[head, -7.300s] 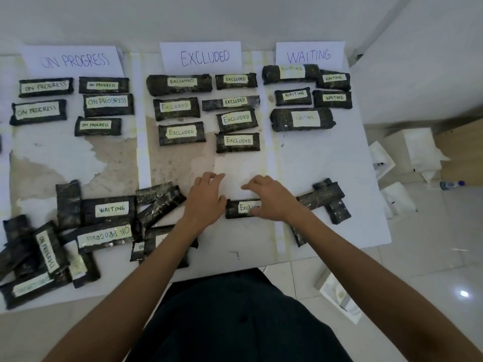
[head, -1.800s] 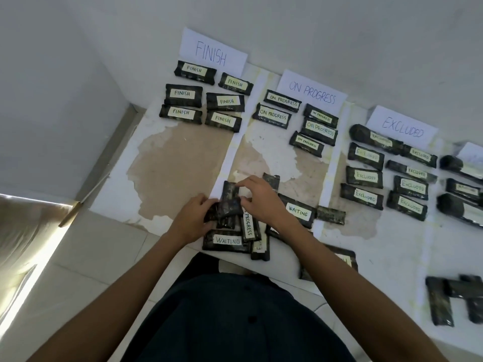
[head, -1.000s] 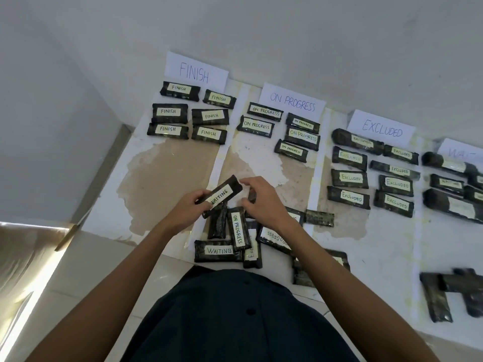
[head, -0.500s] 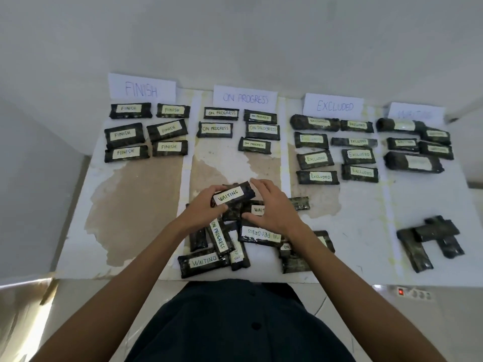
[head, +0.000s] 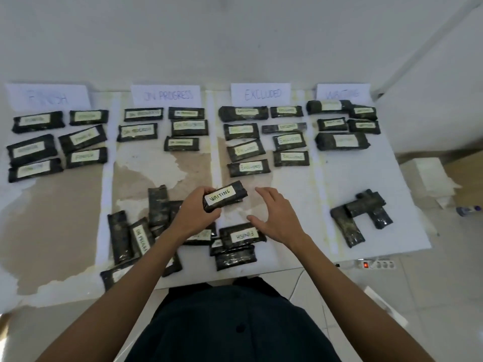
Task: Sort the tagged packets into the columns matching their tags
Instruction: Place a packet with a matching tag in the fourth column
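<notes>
My left hand (head: 194, 214) grips a dark packet tagged WAITING (head: 225, 196) above the table's middle. Just to its right my right hand (head: 274, 215) hovers with spread fingers and holds nothing. Below the hands lies a loose pile of unsorted packets (head: 146, 231), among them one tagged FINISH (head: 243, 235) and one tagged ON PROGRESS (head: 141, 239). Paper headings at the back read FINISH (head: 48, 96), ON PROGRESS (head: 167, 95), EXCLUDED (head: 261, 94) and WAITING (head: 343, 93). Rows of tagged packets lie under each heading, the WAITING column (head: 341, 141) being at the far right.
A second small heap of dark packets (head: 362, 214) lies at the table's right front. White boxes (head: 426, 173) and a power strip (head: 376, 264) are on the floor to the right. The table's paper cover (head: 339, 178) is torn, with brown wood (head: 62, 205) exposed on the left.
My left hand has carried the WAITING packet to the right, away from the pile. My right hand has let go of it and opened. The camera has turned right.
</notes>
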A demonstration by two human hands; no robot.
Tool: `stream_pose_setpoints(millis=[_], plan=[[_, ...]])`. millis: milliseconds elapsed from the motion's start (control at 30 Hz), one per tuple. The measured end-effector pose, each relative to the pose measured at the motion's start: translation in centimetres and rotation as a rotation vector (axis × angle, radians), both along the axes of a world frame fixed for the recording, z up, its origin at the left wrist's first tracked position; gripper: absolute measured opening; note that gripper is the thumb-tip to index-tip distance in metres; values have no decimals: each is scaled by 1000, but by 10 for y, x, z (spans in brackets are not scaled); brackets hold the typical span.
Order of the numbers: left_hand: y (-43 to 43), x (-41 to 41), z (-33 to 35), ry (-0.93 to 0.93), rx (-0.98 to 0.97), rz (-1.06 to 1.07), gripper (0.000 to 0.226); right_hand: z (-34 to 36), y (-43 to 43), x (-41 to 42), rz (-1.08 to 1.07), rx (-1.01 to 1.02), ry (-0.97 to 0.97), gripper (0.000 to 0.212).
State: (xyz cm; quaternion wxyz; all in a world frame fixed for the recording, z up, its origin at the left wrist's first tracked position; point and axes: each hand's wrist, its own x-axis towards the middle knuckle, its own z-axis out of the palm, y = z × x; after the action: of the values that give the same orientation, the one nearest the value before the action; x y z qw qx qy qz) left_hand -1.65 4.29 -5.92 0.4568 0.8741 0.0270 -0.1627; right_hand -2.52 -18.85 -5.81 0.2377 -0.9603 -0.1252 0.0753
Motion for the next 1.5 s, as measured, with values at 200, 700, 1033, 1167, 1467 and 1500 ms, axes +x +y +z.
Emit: stream_pose_setpoints(millis=[200, 700, 1033, 1167, 1467, 1500], plan=[[-82, 31, -6, -89, 122, -97, 45, -12, -86, 8, -99, -53, 44, 62], [-274, 114, -33, -192, 337, -389, 52, -49, -240, 50, -391, -242, -24, 49], [-330, 138, -79, -283, 373, -409, 57, -86, -255, 53, -349, -265, -64, 40], [-343, 150, -86, -363, 385, -388, 53, -90, -256, 52, -348, -259, -133, 38], [-364, 153, -91, -393, 424, -354, 51, -93, -257, 53, -349, -252, -164, 37], [-363, 152, -91, -400, 423, -355, 52, -92, -257, 53, -345, -245, -154, 38]])
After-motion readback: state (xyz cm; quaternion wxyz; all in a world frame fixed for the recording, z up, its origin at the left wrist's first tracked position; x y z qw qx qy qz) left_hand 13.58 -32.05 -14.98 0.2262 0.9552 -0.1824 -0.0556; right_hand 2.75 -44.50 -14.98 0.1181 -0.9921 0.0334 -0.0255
